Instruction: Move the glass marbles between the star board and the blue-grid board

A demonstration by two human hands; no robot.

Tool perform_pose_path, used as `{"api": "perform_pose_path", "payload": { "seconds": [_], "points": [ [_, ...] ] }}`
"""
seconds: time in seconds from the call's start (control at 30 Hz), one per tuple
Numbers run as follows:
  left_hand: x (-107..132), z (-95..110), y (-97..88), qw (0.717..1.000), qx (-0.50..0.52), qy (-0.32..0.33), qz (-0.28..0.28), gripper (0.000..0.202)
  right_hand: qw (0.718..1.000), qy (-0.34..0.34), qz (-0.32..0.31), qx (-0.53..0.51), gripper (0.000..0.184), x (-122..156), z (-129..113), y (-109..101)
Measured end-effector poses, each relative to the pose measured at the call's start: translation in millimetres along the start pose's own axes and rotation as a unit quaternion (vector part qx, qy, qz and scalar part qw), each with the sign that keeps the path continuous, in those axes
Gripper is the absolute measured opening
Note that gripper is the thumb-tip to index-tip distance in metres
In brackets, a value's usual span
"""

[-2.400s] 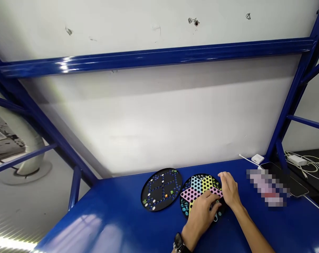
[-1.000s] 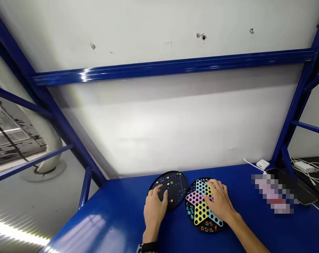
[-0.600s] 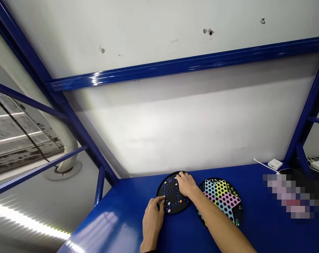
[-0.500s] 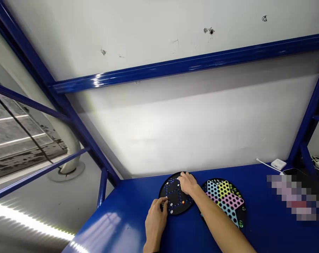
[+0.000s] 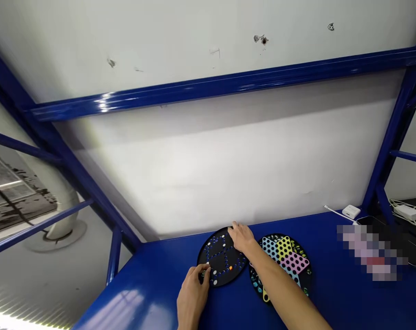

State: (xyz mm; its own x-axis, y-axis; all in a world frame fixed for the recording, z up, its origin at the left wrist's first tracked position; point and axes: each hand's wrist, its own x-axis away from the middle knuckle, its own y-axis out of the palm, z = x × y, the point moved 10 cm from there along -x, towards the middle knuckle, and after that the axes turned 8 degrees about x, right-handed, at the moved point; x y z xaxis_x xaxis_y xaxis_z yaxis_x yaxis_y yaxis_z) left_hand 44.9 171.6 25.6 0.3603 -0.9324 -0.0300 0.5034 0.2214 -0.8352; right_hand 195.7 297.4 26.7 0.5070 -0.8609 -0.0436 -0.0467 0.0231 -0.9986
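A round black board [image 5: 223, 265] with rows of small holes lies on the blue table, carrying several white pieces [image 5: 215, 272] and one small orange piece [image 5: 230, 267]. At its left edge is my left hand [image 5: 193, 293], fingers curled, with thumb and index tips close together beside a white spot; what they pinch is too small to make out. My right hand [image 5: 241, 238] reaches over the board's far right rim with bent fingertips; anything between them is hidden. Under my right forearm lies a second round board with a multicoloured star [image 5: 295, 262], partly covered.
Green and blue glassy pieces [image 5: 257, 282] lie around the star. At the table's right are a white charger [image 5: 351, 211] with a cable, a blurred-out object [image 5: 369, 252] and a dark device [image 5: 414, 245]. Blue frame bars [image 5: 224, 89] and a white wall panel [image 5: 221, 169] stand behind.
My right hand has shifted across the black board toward its far rim. My left hand stays at the left edge. The whole view has turned slightly right.
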Motion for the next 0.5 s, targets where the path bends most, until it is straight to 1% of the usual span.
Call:
{"api": "perform_pose_path", "payload": {
  "seconds": [0.1,0.27,0.4,0.5],
  "points": [
    [-1.4,0.0,-0.8,1.000,-0.007,-0.009,-0.006,0.029,1.000,0.005,-0.009,0.008,0.051,0.0,4.2,-0.6],
    [-3.4,-2.4,0.3,1.000,-0.007,-0.010,-0.008,0.028,0.999,0.024,-0.029,0.024,0.063,-11.1,-0.7,0.5],
    [-4.4,-6.1,1.2,1.000,0.005,-0.018,-0.005,0.027,0.998,0.024,-0.050,0.027,0.064,-21.2,-4.6,6.4],
    [-4.4,-5.0,1.1,1.000,0.013,-0.016,-0.003,0.025,0.998,0.010,-0.053,0.023,0.059,-25.5,-5.0,9.6]
  ]
}}
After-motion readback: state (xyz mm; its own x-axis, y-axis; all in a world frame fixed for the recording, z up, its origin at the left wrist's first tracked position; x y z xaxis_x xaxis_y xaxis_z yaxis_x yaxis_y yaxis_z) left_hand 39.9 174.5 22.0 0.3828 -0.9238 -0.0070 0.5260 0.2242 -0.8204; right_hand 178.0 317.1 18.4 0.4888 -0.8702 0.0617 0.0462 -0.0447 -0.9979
